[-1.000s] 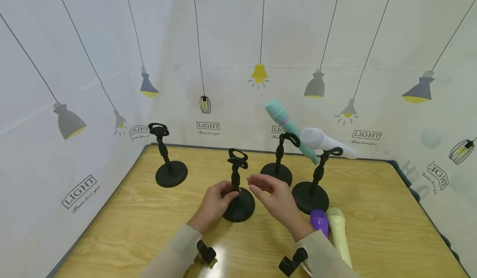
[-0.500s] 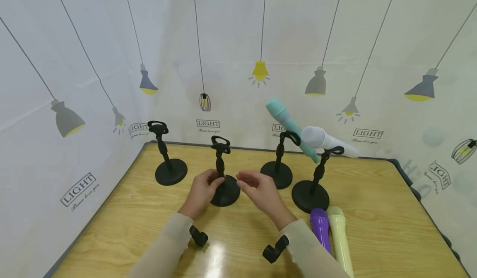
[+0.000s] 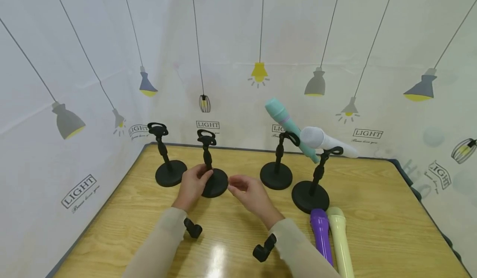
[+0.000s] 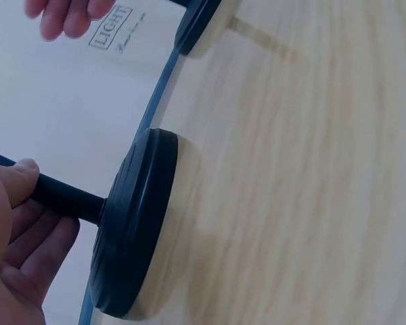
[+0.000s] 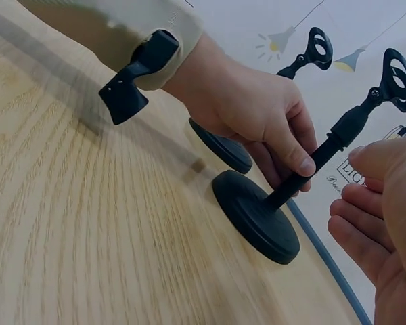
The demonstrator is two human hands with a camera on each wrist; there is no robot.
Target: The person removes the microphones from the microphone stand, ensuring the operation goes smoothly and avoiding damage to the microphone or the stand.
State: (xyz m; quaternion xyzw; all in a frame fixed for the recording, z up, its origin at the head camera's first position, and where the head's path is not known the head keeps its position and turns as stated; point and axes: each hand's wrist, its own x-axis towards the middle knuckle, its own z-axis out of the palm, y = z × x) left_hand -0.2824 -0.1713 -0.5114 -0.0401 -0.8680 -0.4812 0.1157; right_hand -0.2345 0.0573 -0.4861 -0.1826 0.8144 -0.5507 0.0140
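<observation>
Left hand: gripping stem of black stand; stand shifted leftward, farther back on worktop | right hand: loosely curled, empty, beside base

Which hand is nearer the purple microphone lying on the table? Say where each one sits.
Right. The right hand hovers left of and beyond the purple microphone, holding nothing. The left hand is farther left, gripping the stem of an empty black stand.
</observation>
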